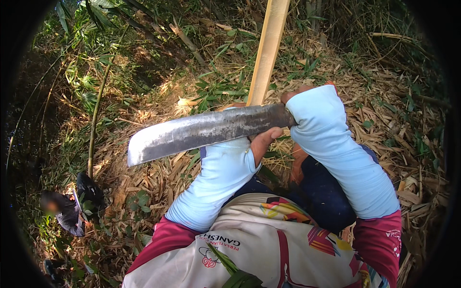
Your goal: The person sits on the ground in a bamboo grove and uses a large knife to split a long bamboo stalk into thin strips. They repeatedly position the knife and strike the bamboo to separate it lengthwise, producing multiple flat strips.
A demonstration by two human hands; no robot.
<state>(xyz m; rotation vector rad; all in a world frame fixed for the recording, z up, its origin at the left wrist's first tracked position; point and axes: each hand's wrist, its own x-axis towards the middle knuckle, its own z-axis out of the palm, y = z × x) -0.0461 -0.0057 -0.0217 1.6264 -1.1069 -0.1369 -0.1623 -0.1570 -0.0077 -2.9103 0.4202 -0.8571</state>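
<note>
A broad-bladed machete (201, 129) lies across the middle of the view, its worn grey blade reaching left with a rounded tip. At its right end my right hand (295, 93) is closed round the handle, which the pale blue sleeve mostly hides. Beyond the blade rises a long, split bamboo strip (267, 53), pale yellow, leaning slightly right toward the top edge. Its lower end disappears behind the blade. My left hand (262, 145) is closed round that lower part, thumb showing on the near side and fingers partly visible past the blade; the blade covers the rest.
Dry bamboo leaves and chips (158, 175) cover the ground. A thin bamboo stem (97, 113) stands at left, with broken stalks (188, 42) farther off. A person (69, 211) in dark clothing is at lower left. My bare foot (297, 161) shows between my arms.
</note>
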